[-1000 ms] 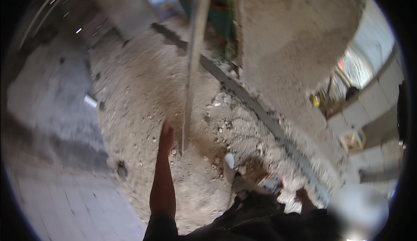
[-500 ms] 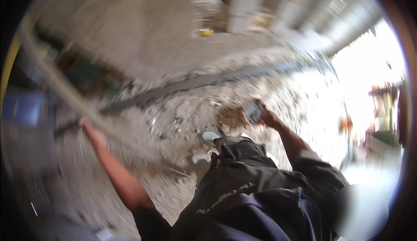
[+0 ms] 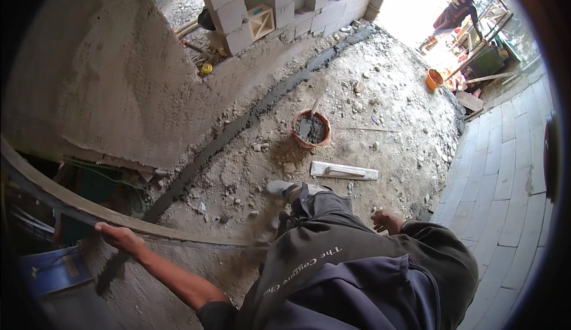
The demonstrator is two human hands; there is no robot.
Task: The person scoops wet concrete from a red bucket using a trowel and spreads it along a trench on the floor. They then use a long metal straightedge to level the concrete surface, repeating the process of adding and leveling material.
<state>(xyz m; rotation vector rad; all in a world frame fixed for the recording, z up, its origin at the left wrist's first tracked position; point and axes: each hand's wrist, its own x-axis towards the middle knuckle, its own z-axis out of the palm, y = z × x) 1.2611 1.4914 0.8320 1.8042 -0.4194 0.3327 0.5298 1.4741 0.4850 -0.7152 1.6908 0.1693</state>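
Observation:
My left hand (image 3: 121, 238) grips the edge of a long wooden board (image 3: 137, 226), which stretches from the left rim of the view to beside my legs. To the right of my body, my right hand (image 3: 388, 221) hangs with loosely curled, slightly parted fingers and nothing visible in it. Ahead of my feet stands a reddish bucket (image 3: 295, 129) of grey wet mortar, a light handle sticking up from it. Between the bucket and my legs lies a long plastering float (image 3: 370, 174) on the rubble floor.
A strip of wet mortar (image 3: 223, 140) crosses the stony ground diagonally. Pale block walls (image 3: 499, 157) rise at right and far side. An orange bucket (image 3: 435, 79) stands near another person (image 3: 458, 10) at the far right. At lower left sits a blue tray (image 3: 56, 270); a yellow tape measure (image 3: 206, 68) lies farther off.
My right hand has let go of the mortar bucket, now on the ground, and drawn back toward my body. The left hand still has the board. The view has turned and steadied.

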